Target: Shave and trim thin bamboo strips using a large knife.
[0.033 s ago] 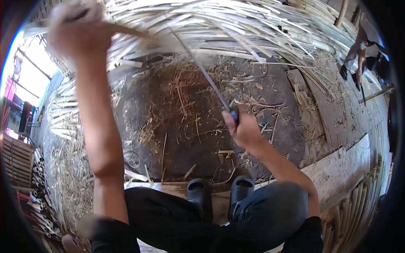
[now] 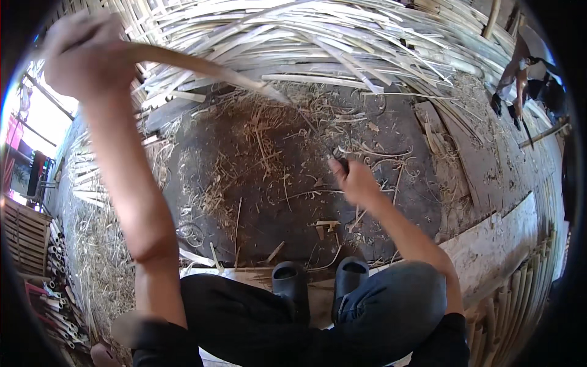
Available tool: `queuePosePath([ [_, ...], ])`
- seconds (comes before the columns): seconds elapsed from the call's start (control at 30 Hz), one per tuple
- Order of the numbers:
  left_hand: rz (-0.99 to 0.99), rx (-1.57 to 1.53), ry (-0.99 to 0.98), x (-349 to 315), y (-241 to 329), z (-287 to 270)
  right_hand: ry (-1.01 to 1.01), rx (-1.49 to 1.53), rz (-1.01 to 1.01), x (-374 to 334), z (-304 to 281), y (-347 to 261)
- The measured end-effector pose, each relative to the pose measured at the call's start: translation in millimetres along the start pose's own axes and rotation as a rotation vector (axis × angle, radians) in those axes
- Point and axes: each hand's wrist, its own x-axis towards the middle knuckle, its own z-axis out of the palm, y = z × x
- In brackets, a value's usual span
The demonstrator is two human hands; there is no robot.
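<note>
My left hand (image 2: pixel 92 64) is raised at the upper left, somewhat smeared by motion, its fingers closed round a bamboo strip (image 2: pixel 202 66). From the fist the strip slants down to the right, and its far end blurs over the dark work mat. My right hand (image 2: pixel 358 182), lower and right of the middle, grips the dark handle of a long knife (image 2: pixel 342 164). The blade points up and left toward the strip's end but is too blurred to follow. Whether blade and strip touch I cannot tell.
Curled shavings lie over the dark mat (image 2: pixel 275 226). A heap of split bamboo strips (image 2: pixel 330 33) fills the far side. Bamboo poles (image 2: pixel 520 293) lie at the lower right. Beyond the mat's right edge is a plank (image 2: pixel 452 137). A person (image 2: pixel 520 79) is at the far right.
My left hand has moved left and slightly down with the bamboo strip, and more of the strip shows. The knife blade, clear before, is now a faint blur; my right hand has shifted slightly right.
</note>
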Motion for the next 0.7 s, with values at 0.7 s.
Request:
queuePosePath([
  [0.7,-0.523,-0.678,0.027,-13,-2,-1,0.182,0.619,0.238,-71,-57,-12],
])
